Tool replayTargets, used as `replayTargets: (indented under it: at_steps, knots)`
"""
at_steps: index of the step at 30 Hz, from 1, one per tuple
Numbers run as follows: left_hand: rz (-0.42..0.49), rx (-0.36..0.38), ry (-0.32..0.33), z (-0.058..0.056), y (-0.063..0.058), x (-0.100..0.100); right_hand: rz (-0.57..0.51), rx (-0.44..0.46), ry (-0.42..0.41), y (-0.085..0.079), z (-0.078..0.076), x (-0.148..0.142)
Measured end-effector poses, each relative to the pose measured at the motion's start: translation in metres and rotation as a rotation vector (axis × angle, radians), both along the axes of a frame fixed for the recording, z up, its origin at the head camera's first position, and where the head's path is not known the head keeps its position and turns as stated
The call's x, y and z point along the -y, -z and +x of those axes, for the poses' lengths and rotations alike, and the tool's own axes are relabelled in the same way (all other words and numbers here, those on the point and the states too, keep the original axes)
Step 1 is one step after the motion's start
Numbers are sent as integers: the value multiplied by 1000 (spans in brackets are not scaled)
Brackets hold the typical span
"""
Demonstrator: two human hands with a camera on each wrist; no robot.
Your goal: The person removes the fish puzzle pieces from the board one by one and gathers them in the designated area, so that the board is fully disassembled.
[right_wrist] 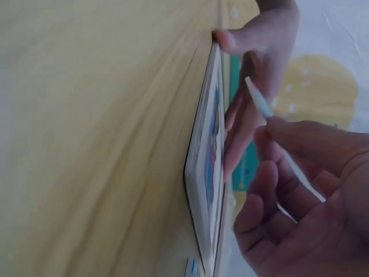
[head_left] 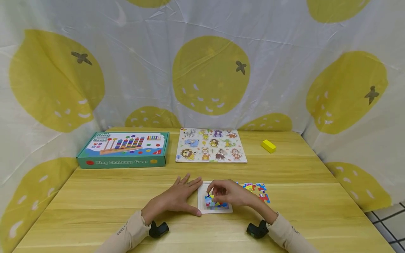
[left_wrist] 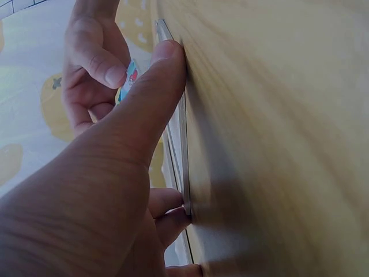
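Observation:
A small white-rimmed puzzle tray [head_left: 218, 212] lies on the table in front of the person. The left hand [head_left: 177, 196] rests at its left side, fingers spread, thumb by the near corner and index finger by the far one. Above the tray, the right hand [head_left: 232, 192] pinches a colourful jigsaw piece [head_left: 209, 201] between thumb and fingers. In the right wrist view this piece [right_wrist: 259, 99] appears edge-on, tilted and raised off the tray. Printed colours show inside the tray, partly hidden by the right hand. Several loose jigsaw pieces [head_left: 262, 193] lie right of the tray.
A green Ring Challenge Game box [head_left: 123, 162] stands at the back left. An animal puzzle board [head_left: 205, 144] lies at the back middle, with a yellow block [head_left: 268, 146] to its right. A lemon-patterned curtain [head_left: 272, 80] hangs behind the wooden table [head_left: 95, 200].

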State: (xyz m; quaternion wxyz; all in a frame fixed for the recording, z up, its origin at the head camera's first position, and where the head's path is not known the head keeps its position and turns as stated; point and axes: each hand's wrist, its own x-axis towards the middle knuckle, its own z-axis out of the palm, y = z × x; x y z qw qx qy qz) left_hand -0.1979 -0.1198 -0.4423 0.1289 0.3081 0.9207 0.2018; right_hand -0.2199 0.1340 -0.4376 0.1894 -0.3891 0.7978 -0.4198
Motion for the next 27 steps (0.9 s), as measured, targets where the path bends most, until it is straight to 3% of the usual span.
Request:
replayTargets:
  at_steps: [8,15,27]
  knots:
    - [-2,1,-9,-1,-1,1,0,-5,30,-4,1,-26]
    - [3,7,-5,-1,-1,1,23,53,58,-5,4,-56]
    - [6,12,3,-1,-1,0,23,96,59,3,8,-89]
